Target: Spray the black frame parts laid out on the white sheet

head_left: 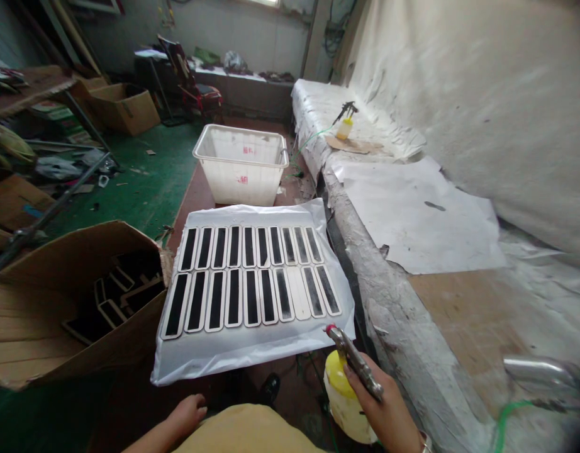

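Note:
My right hand (pixel 387 412) grips a spray gun (pixel 353 358) with a metal nozzle, a red tip and a yellow-white cup underneath, held at the near right corner of a white plastic sheet (pixel 214 358). On the sheet lie two rows of several narrow black strips with pale rims (pixel 252 277); one strip in the near row looks pale. My left hand (pixel 189 415) rests low by my knee, fingers loosely curled, holding nothing.
An open cardboard box (pixel 58 314) with dark frame parts stands at the left. A white plastic tub (pixel 240 163) sits beyond the sheet. A paint-crusted bench (pixel 412 251) with paper runs along the right wall. A metal tool (pixel 545 374) lies at right.

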A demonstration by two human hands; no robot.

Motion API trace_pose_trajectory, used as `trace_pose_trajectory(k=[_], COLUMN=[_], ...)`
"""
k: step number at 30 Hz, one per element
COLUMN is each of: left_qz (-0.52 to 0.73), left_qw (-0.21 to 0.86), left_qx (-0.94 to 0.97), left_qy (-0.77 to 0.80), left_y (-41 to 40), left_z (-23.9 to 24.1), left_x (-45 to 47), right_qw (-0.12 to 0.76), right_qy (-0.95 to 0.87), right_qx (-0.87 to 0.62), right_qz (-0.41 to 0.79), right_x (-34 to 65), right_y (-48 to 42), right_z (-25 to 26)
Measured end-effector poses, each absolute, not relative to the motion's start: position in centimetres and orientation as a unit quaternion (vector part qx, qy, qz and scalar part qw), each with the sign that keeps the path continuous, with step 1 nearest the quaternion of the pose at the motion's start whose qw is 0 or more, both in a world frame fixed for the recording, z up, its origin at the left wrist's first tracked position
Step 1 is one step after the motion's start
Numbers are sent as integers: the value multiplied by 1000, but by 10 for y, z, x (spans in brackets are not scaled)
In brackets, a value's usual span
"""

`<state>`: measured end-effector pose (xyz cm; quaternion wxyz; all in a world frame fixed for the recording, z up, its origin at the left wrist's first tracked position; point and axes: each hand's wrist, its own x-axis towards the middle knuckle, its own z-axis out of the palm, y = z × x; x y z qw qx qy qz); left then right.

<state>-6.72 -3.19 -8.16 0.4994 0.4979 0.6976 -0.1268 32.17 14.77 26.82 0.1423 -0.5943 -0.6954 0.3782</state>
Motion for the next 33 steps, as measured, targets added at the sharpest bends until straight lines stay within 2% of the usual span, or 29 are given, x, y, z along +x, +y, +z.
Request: trace_pose_trajectory(k=[25, 33], left_qz=[-132, -135], left_qw=[507, 507], left_qx=[511, 516], left_qy=[682, 677], left_y=[-22, -20], left_z=[-63, -58], left_x=[-54, -51], right_qw=[96, 119], right_qy=[-683, -686], right_qx=[-585, -587], right_qz=[427, 413], right_x=[349, 342], right_y=[110, 111], right_z=[281, 279])
